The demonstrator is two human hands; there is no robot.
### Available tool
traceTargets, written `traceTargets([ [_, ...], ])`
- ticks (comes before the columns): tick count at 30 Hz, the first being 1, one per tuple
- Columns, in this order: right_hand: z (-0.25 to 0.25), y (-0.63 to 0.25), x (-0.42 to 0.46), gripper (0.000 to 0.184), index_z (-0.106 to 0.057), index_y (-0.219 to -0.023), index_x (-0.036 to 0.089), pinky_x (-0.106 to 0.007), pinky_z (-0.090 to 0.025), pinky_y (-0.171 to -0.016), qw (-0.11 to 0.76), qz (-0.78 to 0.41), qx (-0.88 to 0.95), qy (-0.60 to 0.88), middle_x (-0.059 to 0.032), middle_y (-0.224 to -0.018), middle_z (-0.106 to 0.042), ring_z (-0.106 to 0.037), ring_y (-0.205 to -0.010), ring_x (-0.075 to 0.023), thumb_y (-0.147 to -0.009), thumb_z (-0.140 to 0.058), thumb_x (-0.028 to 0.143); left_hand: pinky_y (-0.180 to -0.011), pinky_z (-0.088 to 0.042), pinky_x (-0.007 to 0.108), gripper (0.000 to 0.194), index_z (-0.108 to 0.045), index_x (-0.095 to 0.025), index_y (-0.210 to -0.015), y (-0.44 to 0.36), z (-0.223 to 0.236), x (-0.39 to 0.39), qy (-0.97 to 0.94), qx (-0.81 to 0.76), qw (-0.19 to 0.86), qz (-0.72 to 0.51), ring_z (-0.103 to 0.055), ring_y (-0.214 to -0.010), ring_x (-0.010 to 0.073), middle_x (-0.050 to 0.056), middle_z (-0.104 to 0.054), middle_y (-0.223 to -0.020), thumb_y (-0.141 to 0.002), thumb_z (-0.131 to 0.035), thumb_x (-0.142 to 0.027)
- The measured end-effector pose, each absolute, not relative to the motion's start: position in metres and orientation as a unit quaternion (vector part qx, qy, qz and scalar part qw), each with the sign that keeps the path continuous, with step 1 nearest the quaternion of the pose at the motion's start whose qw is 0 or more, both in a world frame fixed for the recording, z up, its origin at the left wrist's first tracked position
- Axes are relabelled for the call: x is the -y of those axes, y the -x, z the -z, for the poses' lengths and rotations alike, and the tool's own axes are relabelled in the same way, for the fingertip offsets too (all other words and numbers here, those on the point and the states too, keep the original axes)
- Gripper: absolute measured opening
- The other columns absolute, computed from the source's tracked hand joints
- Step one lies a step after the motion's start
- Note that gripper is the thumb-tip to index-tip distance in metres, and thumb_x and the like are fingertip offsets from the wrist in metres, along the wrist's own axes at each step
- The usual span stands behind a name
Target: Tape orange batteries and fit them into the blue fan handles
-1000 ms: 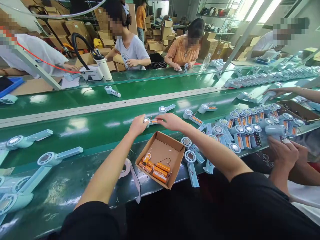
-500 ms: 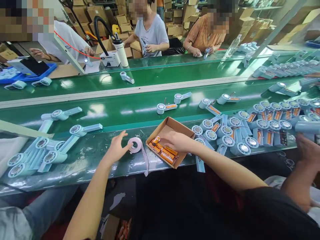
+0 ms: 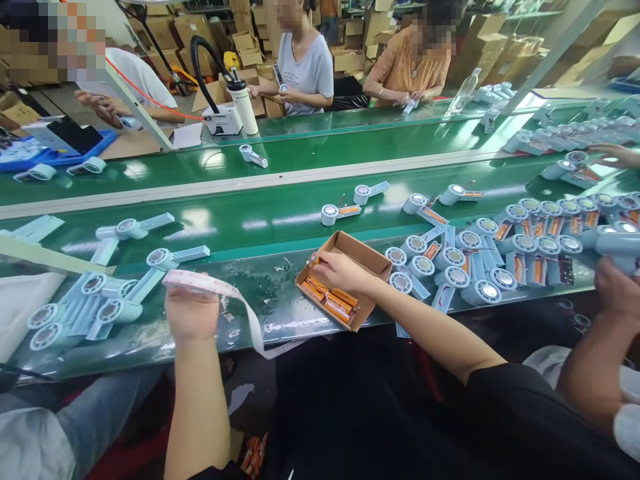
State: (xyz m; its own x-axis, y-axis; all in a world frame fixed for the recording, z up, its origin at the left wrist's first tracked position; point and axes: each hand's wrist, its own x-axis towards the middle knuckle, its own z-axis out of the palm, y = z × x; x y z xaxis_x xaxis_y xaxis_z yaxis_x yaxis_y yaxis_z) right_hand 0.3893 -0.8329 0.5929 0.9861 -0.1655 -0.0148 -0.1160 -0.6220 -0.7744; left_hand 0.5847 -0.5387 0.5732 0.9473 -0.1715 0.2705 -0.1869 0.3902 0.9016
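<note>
My left hand point(image 3: 194, 313) is raised over the near table edge, closed on a roll of white-pink tape point(image 3: 187, 280). A loose strip of the tape point(image 3: 250, 317) curls down from it toward my lap. At the open cardboard box point(image 3: 367, 263), my right hand point(image 3: 343, 270) pinches an orange battery point(image 3: 315, 259), mostly hidden by the fingers. Several more orange batteries point(image 3: 335, 303) with thin wires lie in the box below that hand.
Light-blue handheld fan bodies point(image 3: 453, 257) crowd the table right of the box, some with orange batteries in their handles. More fan bodies point(image 3: 107, 293) lie at left. A green conveyor belt point(image 3: 250, 220) runs behind. Co-workers sit across; another person's hand point(image 3: 617, 287) is at right.
My left hand has taken the tape roll off the table and moved it left, its strip trailing. My right hand has shifted slightly left and up, pinching a battery at the box's left side.
</note>
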Motion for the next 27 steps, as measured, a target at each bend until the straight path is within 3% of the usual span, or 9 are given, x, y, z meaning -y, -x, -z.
traceTargets([
  [3,-0.614,-0.377,0.82,0.043,-0.063,-0.139,0.019,-0.032,-0.054,-0.091,0.553,0.08,-0.109,0.822,-0.0087,-0.12,-0.075,-0.069,-0.105,-0.022,-0.104,-0.061,0.044,-0.078,-0.066,0.028,0.036,-0.072,-0.033,-0.086,-0.555,-0.587,0.543,-0.528,0.173,0.832,0.009,-0.075,-0.078,0.0144,-0.009,-0.077,-0.08,-0.078,-0.088,-0.065],
  [5,-0.627,-0.368,0.806,0.067,-0.063,-0.144,0.022,-0.031,-0.054,-0.089,0.607,0.055,-0.07,0.79,-0.0054,-0.118,-0.075,-0.069,-0.102,-0.022,-0.088,-0.082,0.051,-0.079,-0.067,0.029,0.032,-0.072,-0.034,-0.086,-0.53,-0.598,0.551,-0.513,0.242,0.823,0.033,-0.075,-0.072,0.0144,-0.01,-0.073,-0.07,-0.074,-0.096,-0.051],
  [6,-0.632,-0.364,0.799,0.073,-0.067,-0.141,0.023,-0.03,-0.054,-0.087,0.624,0.025,-0.045,0.78,-0.0036,-0.113,-0.076,-0.069,-0.099,-0.0218,-0.078,-0.09,0.053,-0.081,-0.068,0.03,0.031,-0.071,-0.033,-0.085,-0.517,-0.604,0.555,-0.504,0.296,0.811,0.041,-0.075,-0.07,0.0146,-0.011,-0.07,-0.065,-0.072,-0.098,-0.043],
  [8,-0.637,-0.357,0.786,0.064,-0.078,-0.122,0.02,-0.029,-0.052,-0.079,0.655,-0.047,0.0,0.754,-0.0019,-0.099,-0.076,-0.068,-0.088,-0.02,-0.071,-0.093,0.057,-0.088,-0.07,0.033,0.023,-0.071,-0.03,-0.082,-0.497,-0.618,0.56,-0.488,0.406,0.772,0.04,-0.078,-0.072,0.0163,-0.01,-0.067,-0.06,-0.08,-0.093,-0.033],
  [10,-0.636,-0.354,0.778,0.051,-0.08,-0.095,0.016,-0.028,-0.051,-0.072,0.689,-0.078,0.018,0.72,-0.002,-0.084,-0.073,-0.064,-0.076,-0.0169,-0.076,-0.087,0.063,-0.093,-0.07,0.035,0.017,-0.071,-0.028,-0.081,-0.483,-0.632,0.559,-0.489,0.489,0.722,0.032,-0.081,-0.077,0.0176,-0.007,-0.07,-0.062,-0.095,-0.08,-0.032],
  [12,-0.633,-0.351,0.776,0.05,-0.078,-0.087,0.015,-0.026,-0.049,-0.068,0.708,-0.031,0.0,0.706,-0.0012,-0.077,-0.07,-0.06,-0.07,-0.0146,-0.079,-0.085,0.064,-0.097,-0.069,0.036,0.02,-0.072,-0.029,-0.085,-0.474,-0.642,0.554,-0.503,0.544,0.67,0.036,-0.082,-0.082,0.0176,-0.005,-0.074,-0.065,-0.104,-0.067,-0.031],
  [16,-0.627,-0.346,0.782,0.051,-0.08,-0.107,0.018,-0.024,-0.049,-0.067,0.657,-0.025,0.029,0.753,0.0005,-0.078,-0.072,-0.062,-0.069,-0.0138,-0.077,-0.09,0.058,-0.105,-0.066,0.04,0.018,-0.074,-0.033,-0.101,-0.463,-0.647,0.54,-0.511,0.612,0.602,0.049,-0.083,-0.092,0.0189,-0.004,-0.077,-0.07,-0.108,-0.059,-0.027],
  [22,-0.644,-0.321,0.81,0.034,-0.078,-0.083,0.015,-0.024,-0.047,-0.061,0.576,0.045,0.094,0.81,-0.0043,-0.071,-0.074,-0.062,-0.06,-0.0126,-0.097,-0.073,0.045,-0.113,-0.061,0.044,0.027,-0.068,-0.029,-0.106,-0.468,-0.647,0.522,-0.602,0.651,0.462,-0.026,-0.079,-0.095,0.018,-0.002,-0.079,-0.087,-0.092,-0.066,-0.006],
  [27,-0.652,-0.303,0.825,0.029,-0.083,-0.091,0.019,-0.027,-0.052,-0.069,0.473,0.114,0.094,0.869,-0.0076,-0.076,-0.078,-0.07,-0.068,-0.0167,-0.103,-0.068,0.042,-0.103,-0.066,0.047,0.025,-0.071,-0.026,-0.116,-0.469,-0.643,0.524,-0.698,0.637,0.325,-0.04,-0.077,-0.1,0.0275,0.007,-0.08,-0.099,-0.091,-0.073,-0.031],
])
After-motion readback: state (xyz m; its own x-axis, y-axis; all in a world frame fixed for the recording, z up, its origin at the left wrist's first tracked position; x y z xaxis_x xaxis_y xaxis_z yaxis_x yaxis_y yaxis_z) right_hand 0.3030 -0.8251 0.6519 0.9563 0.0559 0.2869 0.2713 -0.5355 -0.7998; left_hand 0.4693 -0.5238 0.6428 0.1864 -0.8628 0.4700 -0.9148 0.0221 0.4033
